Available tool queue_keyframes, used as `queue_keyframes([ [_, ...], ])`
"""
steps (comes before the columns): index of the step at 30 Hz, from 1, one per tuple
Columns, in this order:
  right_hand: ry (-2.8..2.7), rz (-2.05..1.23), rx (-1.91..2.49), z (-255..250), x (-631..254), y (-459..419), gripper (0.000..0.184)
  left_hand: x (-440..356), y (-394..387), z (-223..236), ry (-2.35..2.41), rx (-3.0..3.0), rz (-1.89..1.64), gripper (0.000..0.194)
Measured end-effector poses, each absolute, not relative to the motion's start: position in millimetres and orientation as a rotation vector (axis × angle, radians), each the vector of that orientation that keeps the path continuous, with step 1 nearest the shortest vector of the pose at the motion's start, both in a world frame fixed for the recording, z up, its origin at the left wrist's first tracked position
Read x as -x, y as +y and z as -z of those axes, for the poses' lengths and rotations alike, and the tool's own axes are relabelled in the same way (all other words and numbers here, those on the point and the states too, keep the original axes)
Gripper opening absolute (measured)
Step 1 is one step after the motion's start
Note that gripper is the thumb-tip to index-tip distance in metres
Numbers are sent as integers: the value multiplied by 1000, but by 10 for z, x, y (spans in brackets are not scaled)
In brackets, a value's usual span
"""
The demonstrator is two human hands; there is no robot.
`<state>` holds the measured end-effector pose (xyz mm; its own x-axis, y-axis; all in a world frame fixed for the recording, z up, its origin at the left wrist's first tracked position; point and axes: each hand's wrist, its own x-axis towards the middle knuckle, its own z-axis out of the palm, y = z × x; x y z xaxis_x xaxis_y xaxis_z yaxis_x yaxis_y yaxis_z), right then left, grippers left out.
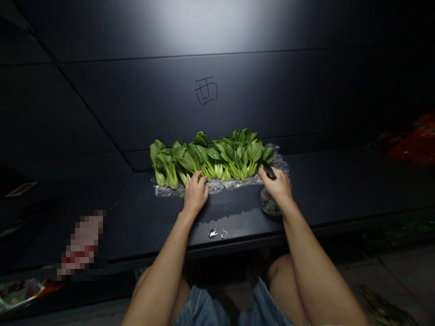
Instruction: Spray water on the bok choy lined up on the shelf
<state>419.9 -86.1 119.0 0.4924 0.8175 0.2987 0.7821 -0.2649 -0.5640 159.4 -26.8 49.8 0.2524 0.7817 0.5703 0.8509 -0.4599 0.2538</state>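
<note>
A row of green bok choy (234, 156) lies side by side on clear plastic wrap (217, 185), leaves toward the back panel and pale stalks toward me. My left hand (196, 192) rests at the front of the row, left of its middle, fingers apart at the stalks; I see nothing gripped in it. At the right end, my right hand (277, 183) is wrapped round the top of what looks like a spray bottle (270, 206). Its black head points toward the leaves, and the clear round body shows under my wrist. Part of the bottle is hidden by the hand.
The dark counter (234, 217) has water on it near its front edge. A dark panel (152, 95) with a drawn character rises behind. Red goods (413, 142) lie far right. Another person's pixelated hand (83, 240) is at left, above packaged goods (22, 292).
</note>
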Motion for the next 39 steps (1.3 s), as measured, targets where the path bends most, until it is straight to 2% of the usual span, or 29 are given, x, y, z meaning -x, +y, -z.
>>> queue_keyframes([
  [23,-1444,-127,2089,-1191,-4125,-870,31,-1580,-266,-500,-1595,2391,984,31],
  [39,-1486,-167,1803,-1174,-3839,-791,29,-1539,-264,-560,-1639,2372,1012,32],
])
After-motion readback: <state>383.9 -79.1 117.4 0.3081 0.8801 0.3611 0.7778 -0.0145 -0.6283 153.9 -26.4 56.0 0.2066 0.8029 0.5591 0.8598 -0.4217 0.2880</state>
